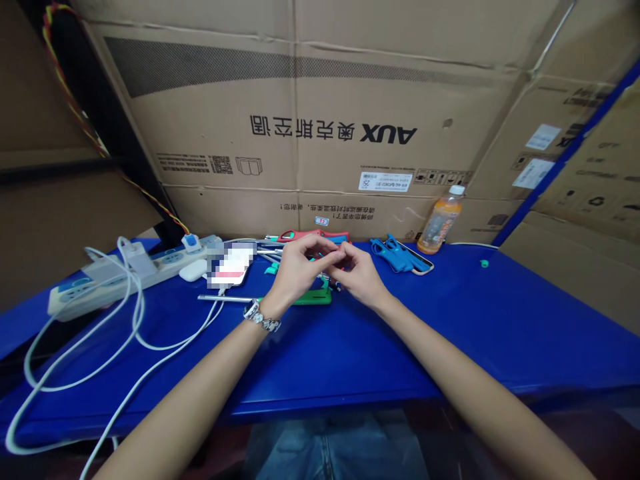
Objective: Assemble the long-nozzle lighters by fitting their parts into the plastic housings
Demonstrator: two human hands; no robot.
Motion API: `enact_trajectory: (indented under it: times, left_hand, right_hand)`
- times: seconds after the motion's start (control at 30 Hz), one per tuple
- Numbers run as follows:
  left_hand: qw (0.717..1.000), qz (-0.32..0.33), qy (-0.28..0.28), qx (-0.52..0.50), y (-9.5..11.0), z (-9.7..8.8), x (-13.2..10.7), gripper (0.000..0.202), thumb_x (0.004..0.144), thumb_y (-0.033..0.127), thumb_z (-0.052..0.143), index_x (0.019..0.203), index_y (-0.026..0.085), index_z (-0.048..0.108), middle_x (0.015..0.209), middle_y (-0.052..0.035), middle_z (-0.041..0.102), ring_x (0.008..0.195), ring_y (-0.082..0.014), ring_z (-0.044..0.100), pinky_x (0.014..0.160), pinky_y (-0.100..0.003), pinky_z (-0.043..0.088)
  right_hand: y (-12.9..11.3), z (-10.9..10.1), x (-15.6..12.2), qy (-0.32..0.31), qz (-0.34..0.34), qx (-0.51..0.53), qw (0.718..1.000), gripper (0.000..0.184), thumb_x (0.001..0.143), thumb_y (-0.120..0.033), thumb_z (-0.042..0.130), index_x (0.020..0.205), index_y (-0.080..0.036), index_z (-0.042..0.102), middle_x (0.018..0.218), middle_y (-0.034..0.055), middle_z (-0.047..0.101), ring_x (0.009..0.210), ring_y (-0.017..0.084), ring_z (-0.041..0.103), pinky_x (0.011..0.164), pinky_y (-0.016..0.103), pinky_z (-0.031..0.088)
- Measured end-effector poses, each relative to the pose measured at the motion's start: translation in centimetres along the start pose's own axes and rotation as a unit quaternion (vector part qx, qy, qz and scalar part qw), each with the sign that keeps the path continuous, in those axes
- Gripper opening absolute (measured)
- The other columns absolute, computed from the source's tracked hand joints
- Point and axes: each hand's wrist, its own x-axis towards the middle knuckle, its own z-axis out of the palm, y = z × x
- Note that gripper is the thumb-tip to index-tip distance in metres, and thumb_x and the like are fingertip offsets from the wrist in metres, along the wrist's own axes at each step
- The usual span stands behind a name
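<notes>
My left hand [301, 268] and my right hand [361, 275] meet over the blue table [440, 333], fingertips pinched close together. Whatever lies between the fingers is mostly hidden and too small to name. Just below them is a green plastic handle [315, 297]; a thin metal rod [227, 299] lies to its left, partly behind my left wrist. Behind the hands are a red plastic handle [310, 236] and several metal rods. A small turquoise piece [272, 268] sits left of my left hand.
Blue plastic pieces [393, 255] lie on a phone [423, 265], near an orange drink bottle [441, 221]. On the left are a lit phone [231, 265], a white case [193, 269], a power strip [165, 261] and looping white cables [137, 313]. Cardboard [320, 87] walls the back.
</notes>
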Motion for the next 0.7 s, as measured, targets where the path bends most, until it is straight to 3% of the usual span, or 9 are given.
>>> enact_trajectory:
  times: [0.1, 0.23, 0.37, 0.43, 0.5, 0.53, 0.6, 0.7]
  left_hand:
    - [0.999, 0.026, -0.035, 0.023, -0.1, -0.4, -0.1, 0.012, 0.084, 0.029, 0.071, 0.089, 0.020, 0.077, 0.085, -0.0039, 0.073, 0.081, -0.0164, 0.066, 0.077, -0.031, 0.051]
    - [0.992, 0.070, -0.071, 0.073, -0.2, -0.8, -0.3, 0.018, 0.092, 0.029, 0.061, 0.101, 0.024, 0.076, 0.104, -0.0064, 0.066, 0.101, -0.0194, 0.062, 0.088, -0.034, 0.050]
    - [0.991, 0.070, -0.039, 0.108, -0.1, -1.0, -0.6, 0.022, 0.093, 0.031, 0.058, 0.109, 0.023, 0.070, 0.104, -0.0074, 0.058, 0.098, -0.0188, 0.059, 0.083, -0.033, 0.052]
    - [0.995, 0.048, -0.010, 0.091, -0.3, -1.4, -0.8, 0.032, 0.092, 0.035, 0.059, 0.121, 0.022, 0.062, 0.108, -0.0084, 0.059, 0.094, -0.0178, 0.061, 0.078, -0.031, 0.053]
    - [0.995, 0.026, -0.011, 0.100, -0.8, -2.2, -1.1, 0.033, 0.092, 0.036, 0.058, 0.120, 0.019, 0.059, 0.107, -0.0086, 0.063, 0.090, -0.0180, 0.062, 0.077, -0.032, 0.052]
    - [0.991, 0.019, -0.039, 0.126, -1.2, -2.7, -1.3, 0.027, 0.092, 0.036, 0.057, 0.111, 0.018, 0.062, 0.102, -0.0080, 0.065, 0.088, -0.0186, 0.063, 0.078, -0.033, 0.051]
    - [0.968, 0.009, -0.151, 0.202, -2.1, -3.4, -1.9, 0.022, 0.085, 0.038, 0.065, 0.096, 0.018, 0.067, 0.094, -0.0066, 0.068, 0.087, -0.0213, 0.064, 0.080, -0.035, 0.050]
    - [0.928, -0.001, -0.261, 0.266, -3.4, -3.8, -2.8, 0.027, 0.079, 0.041, 0.072, 0.098, 0.022, 0.071, 0.100, -0.0072, 0.069, 0.096, -0.0271, 0.064, 0.085, -0.038, 0.050]
  right_hand:
    - [-0.6, -0.6, -0.2, -0.036, 0.022, 0.019, 0.999, 0.033, 0.078, -0.047, 0.069, 0.089, -0.020, 0.054, 0.074, -0.0021, 0.059, 0.051, 0.010, 0.054, 0.041, 0.021, 0.038]
    - [-1.6, -1.5, -0.4, -0.111, 0.035, 0.055, 0.992, 0.045, 0.083, -0.046, 0.064, 0.120, -0.021, 0.056, 0.084, 0.0022, 0.066, 0.057, 0.013, 0.061, 0.037, 0.020, 0.040]
    - [-1.5, -1.3, -0.3, -0.106, 0.034, 0.046, 0.993, 0.043, 0.084, -0.046, 0.064, 0.118, -0.021, 0.061, 0.080, 0.0026, 0.068, 0.061, 0.015, 0.063, 0.037, 0.020, 0.043]
    - [-1.3, -1.0, -0.1, -0.097, 0.034, 0.050, 0.994, 0.039, 0.082, -0.047, 0.066, 0.112, -0.021, 0.063, 0.084, 0.0036, 0.069, 0.062, 0.015, 0.065, 0.037, 0.021, 0.044]
    - [-1.1, -0.8, 0.0, -0.084, 0.038, 0.055, 0.994, 0.034, 0.079, -0.046, 0.070, 0.101, -0.020, 0.062, 0.081, 0.0027, 0.069, 0.062, 0.016, 0.066, 0.037, 0.021, 0.044]
    - [-1.0, -0.8, 0.1, -0.078, 0.042, 0.059, 0.994, 0.033, 0.077, -0.046, 0.072, 0.094, -0.021, 0.060, 0.076, 0.0013, 0.068, 0.060, 0.016, 0.066, 0.037, 0.021, 0.043]
    - [-1.0, -0.6, 0.2, -0.069, 0.050, 0.061, 0.994, 0.035, 0.074, -0.045, 0.076, 0.084, -0.022, 0.053, 0.065, -0.0024, 0.064, 0.053, 0.015, 0.063, 0.036, 0.022, 0.042]
    - [-0.8, -0.2, 0.4, -0.048, 0.056, 0.051, 0.996, 0.041, 0.072, -0.047, 0.076, 0.077, -0.024, 0.043, 0.053, -0.0069, 0.055, 0.043, 0.014, 0.056, 0.036, 0.023, 0.040]
